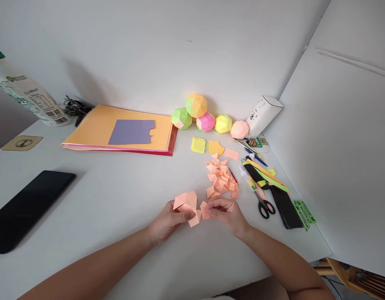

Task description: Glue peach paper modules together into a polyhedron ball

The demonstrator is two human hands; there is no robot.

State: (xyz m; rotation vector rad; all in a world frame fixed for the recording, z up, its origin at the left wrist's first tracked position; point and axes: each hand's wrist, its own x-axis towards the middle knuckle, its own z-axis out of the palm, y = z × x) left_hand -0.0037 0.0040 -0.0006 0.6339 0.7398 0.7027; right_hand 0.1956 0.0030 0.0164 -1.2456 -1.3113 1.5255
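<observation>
My left hand (170,218) is closed around a partly joined peach paper model (186,204), its thumb pressing the lower side where pointed flaps stick out. Just to the right, my right hand (225,212) pinches a small folded peach paper piece (205,210) between thumb and fingers. A narrow gap shows between this piece and the model. Beyond my right hand lies a loose pile of folded peach paper pieces (222,179). Behind it are a yellow-green stack of square paper (198,145), an orange paper piece (215,147) and a flat peach paper strip (231,153).
Several finished paper balls (196,105) sit against the wall beside a white paper tube (264,116). Scissors (265,207), a glue bottle (249,180) and a black case (286,208) lie right. Leftward are coloured sheets (86,129), a black phone (29,208) and a white bottle (32,96).
</observation>
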